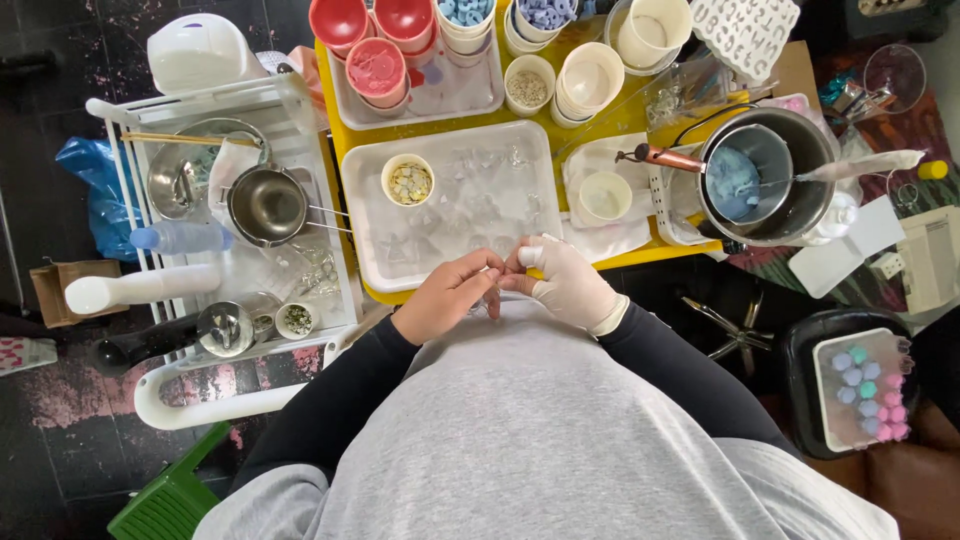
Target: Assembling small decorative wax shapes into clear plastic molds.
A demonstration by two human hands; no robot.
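Your two hands meet just in front of your belly, at the near edge of the yellow worktop (640, 255). Your left hand (448, 295) is bare and your right hand (565, 282) wears one pale glove. The fingers of both hands are pressed close together, tip to tip, pinching one tiny clear thing (497, 290) between them. It is so small and see-through that you cannot tell what it is. It sits right at the fingertips, under the thumbs, just off the near rim of the big white tray (360, 200).

On that tray stands one little cup of round pale pieces (408, 182), and many clear shapes lie all over it. Behind it is a second tray (480, 95) with three pink and red cups, and two cups of blue bits stand at the far end. One small cup of grains (528, 86) and one stack of white cups (590, 78) stand beside it. To your right is one big metal pot (800, 150) with a smaller pot of blue stuff (735, 180) inside it. One small white bowl (605, 196) sits between the pot and the big tray.

On your left is one white cart (150, 390). It holds one steel jug (268, 205), two white bottles and one tiny dish of green bits (296, 320)
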